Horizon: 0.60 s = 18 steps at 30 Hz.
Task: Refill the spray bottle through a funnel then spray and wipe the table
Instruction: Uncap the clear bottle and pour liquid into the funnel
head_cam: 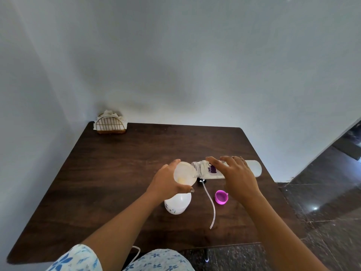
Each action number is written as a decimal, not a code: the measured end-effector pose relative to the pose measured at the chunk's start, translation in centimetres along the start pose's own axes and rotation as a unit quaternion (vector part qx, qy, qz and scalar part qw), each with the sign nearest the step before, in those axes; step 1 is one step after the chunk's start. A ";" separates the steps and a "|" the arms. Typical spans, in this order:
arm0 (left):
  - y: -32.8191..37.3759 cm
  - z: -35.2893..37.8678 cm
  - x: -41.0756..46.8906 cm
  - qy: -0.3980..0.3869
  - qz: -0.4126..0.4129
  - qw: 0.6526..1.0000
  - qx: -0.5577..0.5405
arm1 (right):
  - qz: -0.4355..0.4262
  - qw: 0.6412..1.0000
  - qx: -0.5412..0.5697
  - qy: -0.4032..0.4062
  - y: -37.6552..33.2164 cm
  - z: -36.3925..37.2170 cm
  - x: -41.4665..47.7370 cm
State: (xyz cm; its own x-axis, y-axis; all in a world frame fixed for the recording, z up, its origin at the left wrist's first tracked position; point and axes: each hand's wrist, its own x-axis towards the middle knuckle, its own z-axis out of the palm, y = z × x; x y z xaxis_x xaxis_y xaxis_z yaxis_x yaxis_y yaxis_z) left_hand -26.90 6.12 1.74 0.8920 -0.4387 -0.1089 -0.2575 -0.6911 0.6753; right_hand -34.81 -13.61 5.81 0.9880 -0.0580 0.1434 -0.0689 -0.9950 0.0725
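Observation:
A white spray bottle (176, 205) stands upright on the dark wooden table (109, 173) with a translucent funnel (184, 174) in its neck. My left hand (166, 181) grips the funnel's rim. My right hand (239, 177) holds a clear water bottle (254, 168) with a purple print, tipped on its side, its open mouth (195, 169) over the funnel. The spray head (202, 180) with its long dip tube (210, 204) lies on the table right of the spray bottle.
A purple cap (221, 196) lies on the table near the dip tube. A wire napkin holder (111, 124) with white napkins stands at the far left corner against the wall. Dark tiled floor (322, 192) lies to the right.

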 end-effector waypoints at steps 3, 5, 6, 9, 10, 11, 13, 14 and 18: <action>0.2 0.0 -0.1 0.001 0.004 1.000 0.004 | 0.000 1.000 -0.001 0.002 -0.1 0.1 0.0; 0.2 0.0 -0.1 0.001 0.005 1.000 0.003 | 0.000 1.000 0.003 0.002 -0.1 0.1 -0.1; 0.2 0.0 -0.1 0.000 0.005 1.000 0.003 | 0.000 1.000 0.005 0.004 -0.1 0.1 -0.1; 0.1 0.0 0.0 -0.001 0.006 1.000 0.004 | 0.000 1.000 0.007 0.008 -0.1 -0.1 -0.1; 0.1 0.0 0.0 0.000 0.006 1.000 0.002 | 0.000 1.000 0.004 0.007 -0.1 -0.1 -0.1; 0.0 0.0 0.1 0.000 0.006 1.000 0.002 | 0.000 1.000 0.003 0.005 -0.1 -0.1 -0.1; 0.0 0.1 0.1 0.001 0.004 1.000 0.002 | 0.000 1.000 0.004 0.005 -0.1 0.0 -0.1; 0.0 0.1 0.1 0.002 0.004 1.000 0.002 | 0.001 1.000 0.005 0.007 -0.1 0.0 -0.1; 0.0 0.1 0.1 0.004 0.004 1.000 0.000 | 0.000 1.000 -0.001 0.006 -0.1 0.0 0.0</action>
State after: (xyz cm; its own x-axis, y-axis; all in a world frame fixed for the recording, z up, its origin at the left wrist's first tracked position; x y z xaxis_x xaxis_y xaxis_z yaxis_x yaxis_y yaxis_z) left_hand -26.87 6.04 1.59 0.8926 -0.4399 -0.0984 -0.2645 -0.6879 0.6759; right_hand -34.83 -13.50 5.84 0.9864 -0.0566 0.1545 -0.0688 -0.9948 0.0751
